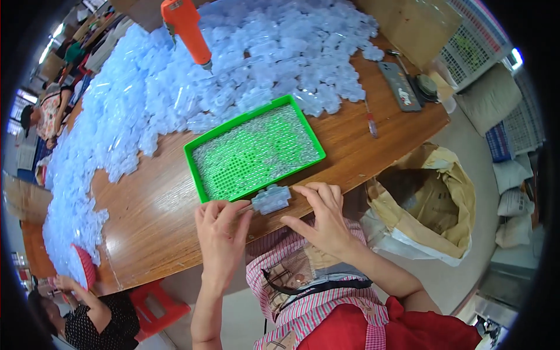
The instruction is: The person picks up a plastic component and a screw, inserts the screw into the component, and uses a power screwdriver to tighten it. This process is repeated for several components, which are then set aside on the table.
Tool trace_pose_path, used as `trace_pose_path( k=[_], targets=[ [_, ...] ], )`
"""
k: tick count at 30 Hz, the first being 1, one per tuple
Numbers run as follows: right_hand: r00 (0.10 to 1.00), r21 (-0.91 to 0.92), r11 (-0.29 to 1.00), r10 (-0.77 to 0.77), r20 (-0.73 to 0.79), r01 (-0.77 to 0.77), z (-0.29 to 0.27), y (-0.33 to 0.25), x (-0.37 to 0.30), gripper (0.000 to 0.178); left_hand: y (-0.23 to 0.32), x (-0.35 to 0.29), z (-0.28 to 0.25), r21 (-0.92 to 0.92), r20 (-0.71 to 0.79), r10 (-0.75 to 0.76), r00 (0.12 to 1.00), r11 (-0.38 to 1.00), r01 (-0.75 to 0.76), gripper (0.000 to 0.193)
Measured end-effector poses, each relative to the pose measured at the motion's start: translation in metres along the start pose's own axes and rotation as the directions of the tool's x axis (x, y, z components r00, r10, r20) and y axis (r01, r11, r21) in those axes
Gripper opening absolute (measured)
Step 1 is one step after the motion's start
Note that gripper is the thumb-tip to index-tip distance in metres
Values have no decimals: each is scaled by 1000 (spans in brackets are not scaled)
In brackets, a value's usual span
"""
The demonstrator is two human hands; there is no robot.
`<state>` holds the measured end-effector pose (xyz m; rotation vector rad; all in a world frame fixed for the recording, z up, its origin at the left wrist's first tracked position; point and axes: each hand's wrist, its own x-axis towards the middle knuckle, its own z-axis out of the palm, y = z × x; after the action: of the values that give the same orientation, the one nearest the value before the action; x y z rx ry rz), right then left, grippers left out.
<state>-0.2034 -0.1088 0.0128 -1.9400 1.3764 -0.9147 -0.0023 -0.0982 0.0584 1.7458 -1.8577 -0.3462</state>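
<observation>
A small translucent pale-blue plastic part lies near the table's front edge, just below a green tray. The tray holds a spread of tiny silver metal pieces that look like screws. To the part's left, my left hand is closed in a pinch with its fingertips at that end; what they hold, if anything, is too small to make out. On the other side, my right hand has thumb and forefinger apart, the forefinger's tip close to the part's right end.
A large heap of similar pale-blue parts covers the table's far and left areas. Above it hangs an orange electric screwdriver. A hand screwdriver and a phone lie at right. An open paper sack stands beside the table. Two other people sit at left.
</observation>
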Motion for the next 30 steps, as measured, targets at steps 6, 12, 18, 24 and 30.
trace_pose_path(
  k=[6, 12, 18, 24, 30],
  targets=[
    [998, -177, 983, 41, -46, -49, 28, -9, 12, 56, -7, 0, 14, -15, 31, 45, 998, 999, -45, 27],
    [999, -137, 989, -44, 28, 47, 17, -1, 11, 43, -15, 3, 12, -91, 17, 61, 998, 994, -59, 25],
    [960, 10, 977, -210, 184, 212, -7, -11, 20, 46, -11, 1, -4, -385, 419, -106, 902, 878, 283, 40],
    [957, 374, 886, -288, -12, 272, -35, -25, 74, 71, -18, -17, -12, -677, 685, -141, 715, 240, 696, 33],
    [972, 739, 668, -217, 87, 83, -43, -40, 175, 55, -26, -68, -5, -693, 708, -194, 678, -9, 721, 31]
  ],
)
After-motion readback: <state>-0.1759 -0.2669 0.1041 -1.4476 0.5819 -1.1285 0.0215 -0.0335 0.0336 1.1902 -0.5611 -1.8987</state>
